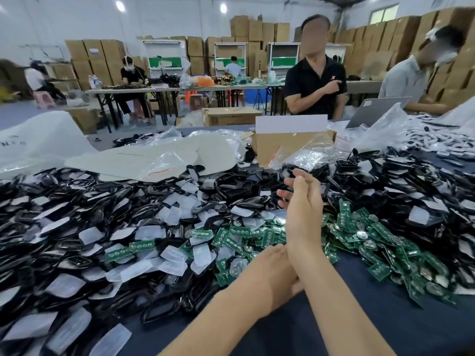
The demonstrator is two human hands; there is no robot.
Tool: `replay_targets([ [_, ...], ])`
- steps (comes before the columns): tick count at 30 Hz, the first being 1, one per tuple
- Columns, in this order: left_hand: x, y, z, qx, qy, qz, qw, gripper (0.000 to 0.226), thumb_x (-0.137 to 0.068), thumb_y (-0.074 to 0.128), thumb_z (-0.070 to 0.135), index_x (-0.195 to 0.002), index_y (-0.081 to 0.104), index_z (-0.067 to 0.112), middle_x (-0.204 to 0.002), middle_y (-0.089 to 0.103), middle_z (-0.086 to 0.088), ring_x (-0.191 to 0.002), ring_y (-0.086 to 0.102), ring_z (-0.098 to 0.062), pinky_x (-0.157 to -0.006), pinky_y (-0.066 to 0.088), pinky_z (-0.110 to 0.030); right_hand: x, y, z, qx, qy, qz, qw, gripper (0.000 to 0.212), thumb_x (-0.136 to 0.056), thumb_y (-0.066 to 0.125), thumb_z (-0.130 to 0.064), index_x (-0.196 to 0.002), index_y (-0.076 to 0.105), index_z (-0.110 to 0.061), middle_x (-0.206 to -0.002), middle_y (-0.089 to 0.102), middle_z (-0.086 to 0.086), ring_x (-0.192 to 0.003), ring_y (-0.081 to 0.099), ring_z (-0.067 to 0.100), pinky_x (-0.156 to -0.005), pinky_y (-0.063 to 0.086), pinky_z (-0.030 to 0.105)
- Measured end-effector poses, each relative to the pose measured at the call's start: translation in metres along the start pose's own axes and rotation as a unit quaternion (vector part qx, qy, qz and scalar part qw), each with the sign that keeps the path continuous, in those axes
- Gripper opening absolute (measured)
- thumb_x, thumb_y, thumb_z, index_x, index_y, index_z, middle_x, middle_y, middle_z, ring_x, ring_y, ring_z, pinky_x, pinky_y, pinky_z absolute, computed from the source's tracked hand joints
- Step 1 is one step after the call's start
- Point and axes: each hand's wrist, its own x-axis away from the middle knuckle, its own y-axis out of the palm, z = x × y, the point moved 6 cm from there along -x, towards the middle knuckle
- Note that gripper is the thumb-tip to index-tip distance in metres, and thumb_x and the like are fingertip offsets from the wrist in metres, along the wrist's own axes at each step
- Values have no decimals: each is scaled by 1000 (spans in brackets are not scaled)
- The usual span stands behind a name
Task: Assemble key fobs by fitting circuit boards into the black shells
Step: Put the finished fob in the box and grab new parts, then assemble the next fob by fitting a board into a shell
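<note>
Head view: blue table (424, 330) heaped with black shells (244, 186), circuit boards (239, 231) at centre; cartons (95, 51) along rear wall. Right hand (303, 194) spread, empty; left hand (275, 265) fingers hidden, grip unclear.

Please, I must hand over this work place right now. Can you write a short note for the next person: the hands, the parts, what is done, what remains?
Right hand: open, fingers spread above the black shells; nothing visible in it.
Left hand: lies against the right forearm, fingers partly hidden; no part seen in it.
Circuit boards: a green heap near the hands, spreading to the right; the shells are heaped to the left, behind and far right.
Done: no finished fob can be told apart.
Left: take a shell and a board, fit them, repeat.
</note>
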Motion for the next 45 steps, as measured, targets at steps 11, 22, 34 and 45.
replay_targets([
  [11,64,-59,-143,325,-261,371,830,33,-95,66,22,-126,61,33,-105,53,8,-88,56,12,-74,45,-5,-50,40,43,376,-73,-183,905,32,-107,44,-24,-136,55,-25,-135,53,3,-86,56,4,-76,47,21],
  [22,94,-51,-181,488,-289,464,680,20,-94,69,26,-107,69,41,-104,71,14,-98,66,-9,-85,52,-25,-53,40,74,494,-54,-284,820,37,-106,47,-29,-143,54,-25,-133,59,-4,-109,54,8,-87,38,22],
  [34,84,-49,-164,517,-243,461,679,24,-83,72,36,-106,67,30,-85,72,6,-81,69,-12,-77,55,-27,-39,30,66,17,103,-179,978,25,-99,62,-8,-115,72,-25,-89,76,-5,-69,70,10,-66,56,18],
  [45,74,-47,-148,474,-233,443,724,29,-95,66,16,-109,68,40,-91,70,15,-82,67,0,-75,51,-12,-5,56,80,11,132,-311,941,42,-101,56,-1,-129,65,-30,-112,76,1,-97,74,16,-74,56,20],
])
